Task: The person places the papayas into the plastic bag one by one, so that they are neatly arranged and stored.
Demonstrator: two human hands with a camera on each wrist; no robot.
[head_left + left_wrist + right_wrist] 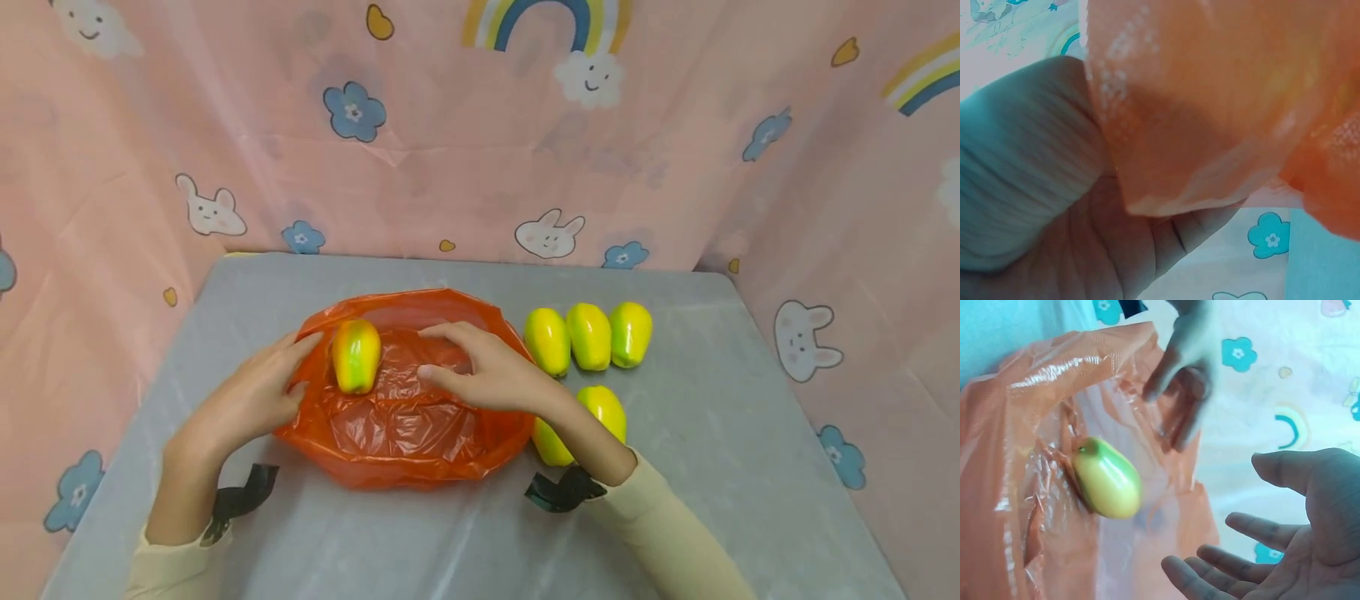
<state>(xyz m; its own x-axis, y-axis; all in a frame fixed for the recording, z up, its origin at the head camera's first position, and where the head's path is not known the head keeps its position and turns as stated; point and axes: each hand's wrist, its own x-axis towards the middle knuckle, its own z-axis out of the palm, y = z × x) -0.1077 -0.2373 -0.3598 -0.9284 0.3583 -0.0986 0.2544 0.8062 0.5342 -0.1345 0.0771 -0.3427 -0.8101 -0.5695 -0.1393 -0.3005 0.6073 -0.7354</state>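
Observation:
A red plastic bag (pixel 408 475) lies spread with its mouth wide, facing up. Inside it, toward the left, is one yellow-green papaya (pixel 357 357), tinged orange; it also shows in the right wrist view (pixel 1107 478). My left hand (pixel 258 387) reaches over the bag's left rim, thumb and fingers apart. In the left wrist view, orange film (pixel 1197 112) covers part of that hand's fingers. My right hand (pixel 491 367) hovers over the right side of the bag, its fingers spread and holding nothing, apart from the papaya.
To the right of the bag, several yellow-green papayas (pixel 588 336) stand on the grey tabletop (pixel 720 433), two of them nearer, partly behind my right forearm. A pink patterned curtain (pixel 442 167) borders the table at the back and sides. Dark straps (pixel 562 490) hang at my wrists.

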